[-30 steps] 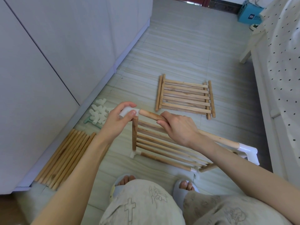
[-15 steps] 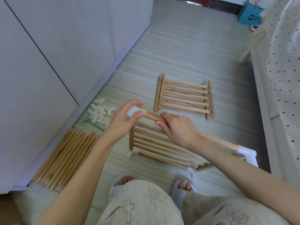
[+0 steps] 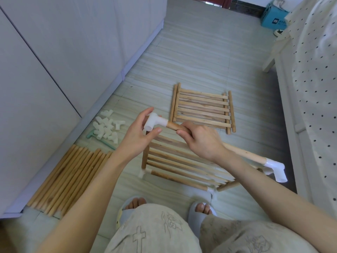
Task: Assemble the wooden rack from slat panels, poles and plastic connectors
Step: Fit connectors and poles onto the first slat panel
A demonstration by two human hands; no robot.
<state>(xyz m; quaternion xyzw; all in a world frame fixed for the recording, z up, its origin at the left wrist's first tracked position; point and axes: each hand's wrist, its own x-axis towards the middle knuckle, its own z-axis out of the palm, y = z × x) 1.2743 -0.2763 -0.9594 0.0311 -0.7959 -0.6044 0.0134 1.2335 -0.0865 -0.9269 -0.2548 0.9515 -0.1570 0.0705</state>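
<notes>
Between left hand (image 3: 139, 136) thumb and fingers: T-connector (image 3: 154, 122) pinched, seated on pole (image 3: 215, 143) end; right hand (image 3: 201, 141) fingers wrapped round pole just beside it. Risk: shallow seating, connector twists, socket misses slat panel (image 3: 182, 165) upright

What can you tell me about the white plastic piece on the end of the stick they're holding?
The white connector is a T-shaped tube piece of smooth, slightly see-through plastic. One arm is pushed onto the end of the wooden pole; another open, round end faces down toward the camera. The left hand pinches it between thumb and fingers, held in the air above the slat panel.
</notes>
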